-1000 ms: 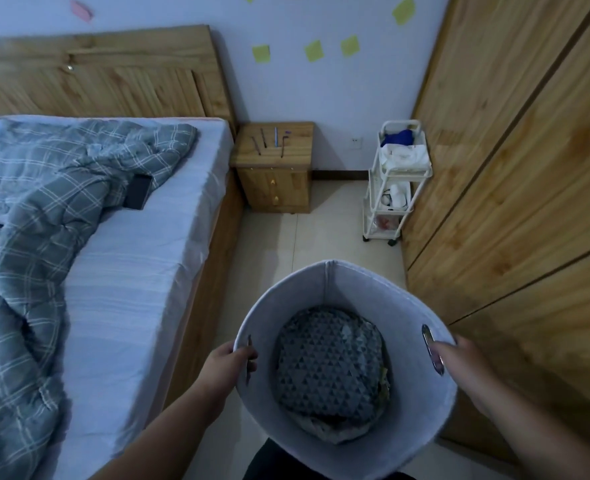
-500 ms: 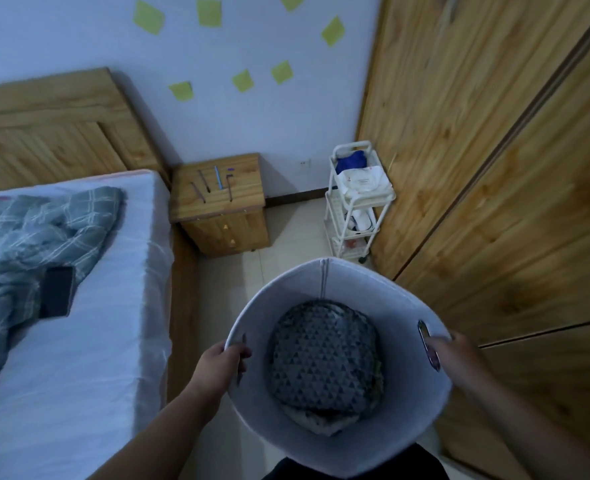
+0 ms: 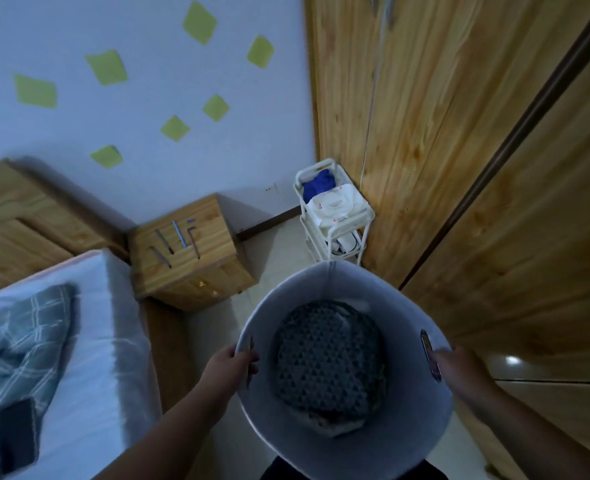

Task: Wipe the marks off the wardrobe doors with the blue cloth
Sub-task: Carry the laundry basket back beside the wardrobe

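Blue cloth (image 3: 318, 183) is lying crumpled at the back of the top shelf of the white trolley (image 3: 316, 165), which is standing in the corner just beside the wardrobe doors (image 3: 442, 150); nobody is touching it. Both hands are occupied and well apart. The left hand (image 3: 229, 367) is gripping one side of a grey laundry basket (image 3: 356, 282), fingers curled over the rim at the handle slot. The right hand (image 3: 460, 370) is holding the opposite rim beside the other slot (blur is hiding exactly how its fingers are lying). A patterned fabric bundle (image 3: 324, 355) is sitting in the basket's bottom.

By my reading the wiping is not yet beginning, and the basket is needing to go down first. Trouble could be coming from several places. The basket is filling the narrow floor strip between the bed (image 3: 89, 341) and the wardrobe, so setting it down there could be blocking the footing in front of the doors. The cloth is lying partly tucked behind white packets (image 3: 337, 206) on the same shelf, and a hasty pull could be dragging those off or nudging the trolley. A thin pale line is running down the door nearest the wall. Whether it is a mark I cannot tell, and in this dim light faint marks could be getting missed.
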Demonstrator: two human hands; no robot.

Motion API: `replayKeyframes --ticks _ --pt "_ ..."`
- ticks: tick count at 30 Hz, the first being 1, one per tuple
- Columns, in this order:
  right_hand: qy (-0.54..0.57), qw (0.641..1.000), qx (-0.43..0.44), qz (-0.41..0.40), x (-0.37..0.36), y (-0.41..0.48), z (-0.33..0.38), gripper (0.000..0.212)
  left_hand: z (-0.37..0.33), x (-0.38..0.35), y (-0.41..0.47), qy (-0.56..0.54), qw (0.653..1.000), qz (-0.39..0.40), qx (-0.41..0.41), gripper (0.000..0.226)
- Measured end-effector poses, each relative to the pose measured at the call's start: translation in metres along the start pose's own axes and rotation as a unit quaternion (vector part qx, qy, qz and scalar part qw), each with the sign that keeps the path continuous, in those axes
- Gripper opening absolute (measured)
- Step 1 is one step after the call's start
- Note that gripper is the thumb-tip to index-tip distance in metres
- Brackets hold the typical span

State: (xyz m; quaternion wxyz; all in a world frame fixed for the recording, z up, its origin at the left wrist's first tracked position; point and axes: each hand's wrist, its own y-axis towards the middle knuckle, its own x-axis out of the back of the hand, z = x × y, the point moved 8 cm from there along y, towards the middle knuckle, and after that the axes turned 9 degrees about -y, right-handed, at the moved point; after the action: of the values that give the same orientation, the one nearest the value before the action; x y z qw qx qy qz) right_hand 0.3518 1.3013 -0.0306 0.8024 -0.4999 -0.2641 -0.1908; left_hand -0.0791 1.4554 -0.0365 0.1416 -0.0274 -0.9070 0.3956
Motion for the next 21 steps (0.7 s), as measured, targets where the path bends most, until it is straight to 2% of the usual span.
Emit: replayKeyframes --ticks 9,14,17,21 --pt "0.071 0.996 -0.014 -0.045 0.019 0.02 0.046 0.022 -0.11 -0.055 0.081 0.086 0.992 0.094 -0.013 0.013" --pt "0.111 0.987 -0.098 -0.054 0.013 0.042 0.041 0.023 -0.156 -0.092 0.144 0.152 0.979 0.132 -0.019 0.008" --pt "0.148 0.973 -0.163 -0.073 0.004 0.045 0.031 0.009 -0.183 -0.121 0.173 0.209 0.961 0.182 -0.024 0.007" --pt "0.173 0.957 -0.213 -0.097 -0.013 0.044 0.027 0.016 -0.209 -0.16 0.199 0.268 0.937 0.221 -0.033 0.014"
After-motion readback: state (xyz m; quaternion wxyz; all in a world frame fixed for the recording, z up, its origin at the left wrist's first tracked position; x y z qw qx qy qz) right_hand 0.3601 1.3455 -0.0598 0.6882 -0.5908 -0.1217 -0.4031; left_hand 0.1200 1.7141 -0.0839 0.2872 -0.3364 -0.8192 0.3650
